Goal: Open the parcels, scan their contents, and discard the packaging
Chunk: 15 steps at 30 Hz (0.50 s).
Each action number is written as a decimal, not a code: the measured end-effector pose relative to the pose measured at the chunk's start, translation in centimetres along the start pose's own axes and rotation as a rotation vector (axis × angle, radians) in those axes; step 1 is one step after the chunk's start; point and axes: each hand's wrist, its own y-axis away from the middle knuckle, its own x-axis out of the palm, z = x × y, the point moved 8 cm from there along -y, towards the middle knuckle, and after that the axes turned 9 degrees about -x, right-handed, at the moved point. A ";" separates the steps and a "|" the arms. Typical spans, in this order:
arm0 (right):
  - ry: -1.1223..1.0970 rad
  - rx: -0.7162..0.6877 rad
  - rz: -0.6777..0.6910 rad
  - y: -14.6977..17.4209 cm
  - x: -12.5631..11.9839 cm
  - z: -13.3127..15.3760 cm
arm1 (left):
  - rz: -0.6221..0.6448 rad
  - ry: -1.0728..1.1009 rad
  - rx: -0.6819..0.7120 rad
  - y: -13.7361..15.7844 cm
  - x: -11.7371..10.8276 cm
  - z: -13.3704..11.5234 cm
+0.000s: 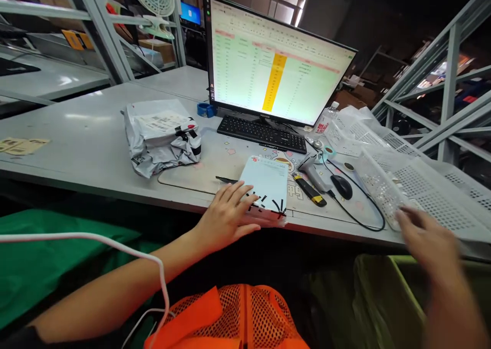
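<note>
My left hand (228, 213) lies with fingers spread on the left front corner of a white, flat, block-like item (267, 179). Its top is printed, with black strokes near its front edge; I cannot tell if it is a pad or a box. A thin black pointed object (225, 179) pokes out beyond the fingers. On the right, my right hand (429, 239) is smeared by motion at the near edge of a white perforated plastic basket (429, 185) containing small pieces. What its fingers hold, if anything, does not show.
A grey parcel bag (161, 134) sits left on the desk (95, 129). Behind are a monitor (276, 62), keyboard (261, 133) and blue tape roll (206, 109). A scanner (316, 175), box cutter (310, 189) and corded mouse (341, 187) lie right. A green bin (406, 287) stands below.
</note>
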 end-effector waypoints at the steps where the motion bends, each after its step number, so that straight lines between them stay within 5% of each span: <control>1: 0.003 -0.008 0.049 -2.0 2.7 0.6 | 0.025 -0.024 -0.071 -0.3 0.6 0.0; 5: 0.033 -0.125 0.363 -9.2 15.4 7.3 | 0.181 -0.016 -0.314 -1.0 2.2 2.8; 7: 0.117 -0.120 0.427 -11.0 19.2 10.0 | 0.244 0.045 -0.398 -1.2 2.2 5.6; 11: 0.245 -0.153 0.315 -10.6 20.4 13.7 | 0.302 0.197 -0.463 -2.2 1.0 11.3; 15: 0.279 -0.154 0.386 -7.3 21.3 14.9 | 0.346 0.204 -0.476 -3.5 0.5 14.9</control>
